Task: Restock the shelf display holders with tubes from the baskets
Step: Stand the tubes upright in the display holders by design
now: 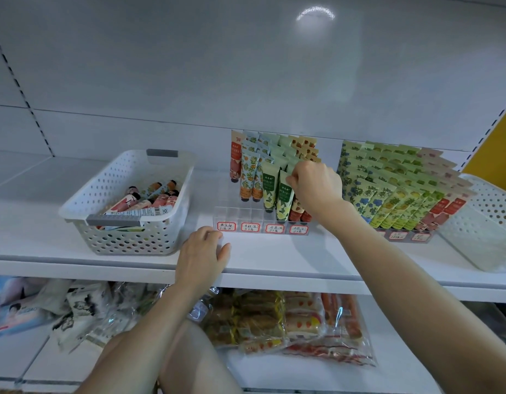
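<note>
A clear acrylic display holder (237, 214) stands mid-shelf, partly filled with upright tubes; its front left slots are bare. My right hand (316, 184) reaches into it and pinches the top of a green tube (283, 201) in the front row. My left hand (203, 257) rests with relaxed fingers on the shelf edge, just before the holder's left corner. A white perforated basket (126, 231) to the left holds several red and peach tubes (149, 201) lying flat. A second holder (402, 191) at the right is packed with tubes.
Another white basket (490, 223) sits at the far right of the shelf. The white shelf (288, 260) runs across the view. Below it, a lower shelf carries packaged snacks (288, 322) and wipes packs (21, 311).
</note>
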Motion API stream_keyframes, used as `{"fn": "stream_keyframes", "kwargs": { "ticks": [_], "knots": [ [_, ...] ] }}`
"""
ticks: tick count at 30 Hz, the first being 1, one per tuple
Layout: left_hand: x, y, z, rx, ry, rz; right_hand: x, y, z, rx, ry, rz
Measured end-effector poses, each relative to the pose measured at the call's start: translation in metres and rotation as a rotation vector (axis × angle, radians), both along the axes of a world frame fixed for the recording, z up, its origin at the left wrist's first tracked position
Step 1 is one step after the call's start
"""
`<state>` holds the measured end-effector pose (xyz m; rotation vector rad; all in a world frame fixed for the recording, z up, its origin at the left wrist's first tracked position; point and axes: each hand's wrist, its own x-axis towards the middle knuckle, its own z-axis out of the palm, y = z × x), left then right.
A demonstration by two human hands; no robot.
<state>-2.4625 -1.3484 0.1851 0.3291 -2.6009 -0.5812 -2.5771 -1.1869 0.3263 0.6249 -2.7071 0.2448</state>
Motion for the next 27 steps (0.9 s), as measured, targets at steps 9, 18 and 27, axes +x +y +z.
{"fn": "stream_keyframes", "kwargs": {
  "ticks": [9,18,27],
  "knots": [
    [-0.0006,-0.0003,-0.0005,-0.011,0.006,-0.002,-0.0007,0.0025,0.0024,-0.007,-0.028,-0.003],
    [0.0004,0.0009,0.0009,-0.014,0.022,0.000,0.0030,0.0033,0.0036,0.058,-0.026,-0.006],
    [0.0009,0.0007,0.0008,-0.001,0.029,-0.007,-0.0051,0.0068,0.0089,-0.034,-0.079,0.030]
  ]
}}
